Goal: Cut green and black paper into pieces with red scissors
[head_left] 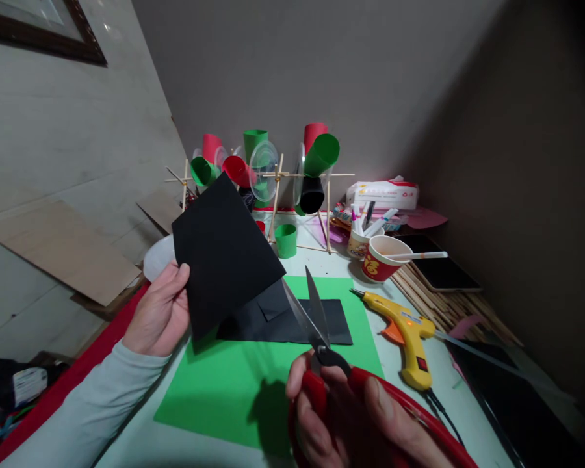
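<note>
My left hand (160, 309) pinches the left edge of a sheet of black paper (224, 253), holding it tilted above the table. In my right hand (351, 416) is a pair of red-handled scissors (316, 322), my fingers in the handles. The blades are spread and point up and away, near the sheet's lower right corner. Beneath lies a green sheet (224, 390), with more black paper pieces (326, 322) on it. Part of these is hidden behind the raised sheet.
A yellow glue gun (409, 331) lies at right with its cord. Behind it stand a red paper cup (383, 257) and a cup of markers (363, 237). Wooden sticks (458, 305) are stacked at right. At the back, a stick frame (275, 201) carries coloured paper tubes (322, 156) and clear discs.
</note>
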`<control>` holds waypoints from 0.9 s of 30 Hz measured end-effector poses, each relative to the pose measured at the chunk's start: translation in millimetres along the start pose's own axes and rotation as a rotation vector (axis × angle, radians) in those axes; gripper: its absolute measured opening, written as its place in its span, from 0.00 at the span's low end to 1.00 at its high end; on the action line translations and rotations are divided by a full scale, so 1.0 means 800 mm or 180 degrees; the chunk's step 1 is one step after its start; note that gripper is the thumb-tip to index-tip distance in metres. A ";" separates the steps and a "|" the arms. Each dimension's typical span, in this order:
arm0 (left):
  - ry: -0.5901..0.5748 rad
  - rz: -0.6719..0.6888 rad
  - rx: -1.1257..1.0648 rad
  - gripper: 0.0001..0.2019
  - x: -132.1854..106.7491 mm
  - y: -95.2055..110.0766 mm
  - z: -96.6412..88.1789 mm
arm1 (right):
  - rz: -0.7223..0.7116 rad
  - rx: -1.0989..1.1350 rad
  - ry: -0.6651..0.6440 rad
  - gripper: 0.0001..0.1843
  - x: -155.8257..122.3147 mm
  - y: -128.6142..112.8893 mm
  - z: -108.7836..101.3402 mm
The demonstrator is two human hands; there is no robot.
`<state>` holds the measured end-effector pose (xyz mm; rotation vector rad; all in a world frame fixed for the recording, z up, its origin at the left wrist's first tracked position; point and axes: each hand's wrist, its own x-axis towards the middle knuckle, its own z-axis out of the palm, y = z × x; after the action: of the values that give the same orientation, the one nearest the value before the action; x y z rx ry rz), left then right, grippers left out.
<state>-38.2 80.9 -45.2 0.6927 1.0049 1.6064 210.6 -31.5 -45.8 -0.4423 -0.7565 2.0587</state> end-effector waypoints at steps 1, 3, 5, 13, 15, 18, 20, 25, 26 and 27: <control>-0.0022 -0.0006 0.0005 0.18 0.000 0.000 0.000 | 0.0011 0.0016 -0.0009 0.24 0.000 0.000 -0.001; -0.0025 -0.0044 0.0004 0.17 -0.001 0.000 0.000 | 0.0027 0.0027 -0.0019 0.24 0.001 0.002 -0.001; 0.0021 -0.0068 0.0003 0.14 -0.001 -0.001 0.001 | 0.0043 0.0012 -0.0022 0.25 0.001 0.005 -0.001; -0.0258 -0.0071 0.0074 0.15 -0.007 -0.009 0.001 | 0.0180 0.0237 0.0134 0.29 0.006 0.016 -0.006; -0.0362 -0.0068 0.0104 0.16 -0.007 -0.010 0.001 | 0.0206 0.0224 0.0116 0.30 0.007 0.016 -0.007; -0.0451 -0.0067 0.0140 0.17 -0.007 -0.012 0.000 | 0.0086 0.0198 0.0196 0.29 0.007 0.019 -0.008; -0.0487 -0.0060 0.0155 0.17 -0.006 -0.014 -0.001 | -0.0001 0.0264 0.0219 0.28 0.007 0.022 -0.008; -0.0535 -0.0082 0.0198 0.14 -0.005 -0.019 -0.002 | -0.0074 0.0576 0.0137 0.25 0.007 0.027 -0.008; -0.0531 -0.0093 0.0209 0.13 -0.004 -0.020 -0.002 | -0.0093 0.0593 0.0158 0.25 0.007 0.027 -0.008; -0.0526 -0.0100 0.0214 0.13 -0.004 -0.021 -0.002 | -0.0121 0.0586 0.0194 0.23 0.007 0.027 -0.008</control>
<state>-31.0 78.6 -60.3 0.8373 0.9472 1.4682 197.9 -34.1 -64.6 -0.3817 -0.5296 2.0477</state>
